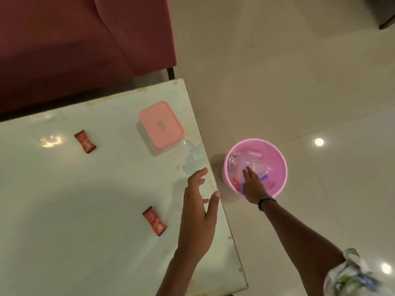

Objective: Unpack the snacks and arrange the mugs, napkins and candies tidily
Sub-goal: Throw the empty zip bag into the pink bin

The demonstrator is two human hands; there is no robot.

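Two red candy wrappers lie on the white table [85,199]: one candy [85,141] at the far left, another candy [154,221] nearer to me. A pink-lidded container [161,124] stands near the table's right edge. My left hand [199,208] hovers open over the table's right edge, fingers spread, holding nothing. My right hand [253,184] reaches down into a pink bin [280,167] on the floor, above clear plastic packaging [248,162] and coloured scraps; its fingers are extended and I cannot see whether they hold anything.
A dark red sofa [74,43] stands behind the table. The bin sits on a glossy tiled floor [299,82] just right of the table's corner. A dark piece of furniture [386,20] shows at the top right.
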